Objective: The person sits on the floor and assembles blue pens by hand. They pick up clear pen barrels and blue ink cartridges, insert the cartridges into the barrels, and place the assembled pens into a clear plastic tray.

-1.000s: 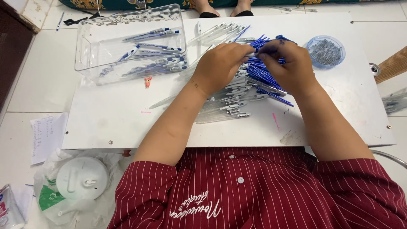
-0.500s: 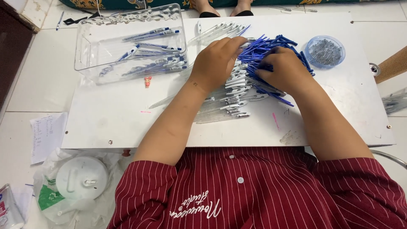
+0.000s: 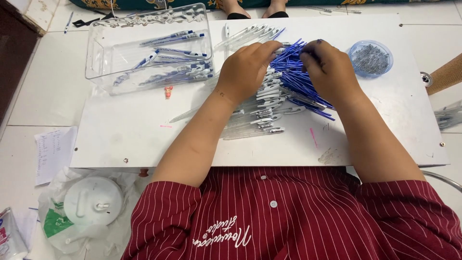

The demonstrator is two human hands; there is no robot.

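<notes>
Both hands have slid a little up the board since half a second ago, and the blue refills now fan out wider between them. Seen from the head camera, the left hand (image 3: 249, 67) lies palm down on the clear pen barrels (image 3: 260, 115), fingers curled and close together, their tips reaching the near edge of the refills (image 3: 294, 72); whether they pinch anything cannot be told. The right hand (image 3: 332, 70) rests on the far side of the same blue heap, fingers bent down into it and hiding their grip. Both forearms run up from the striped shirt, converging on the heap in the middle of the white board (image 3: 120, 139). A clear tray (image 3: 101, 53) with finished pens sits at the left, and a small round dish (image 3: 370, 58) at the right.
</notes>
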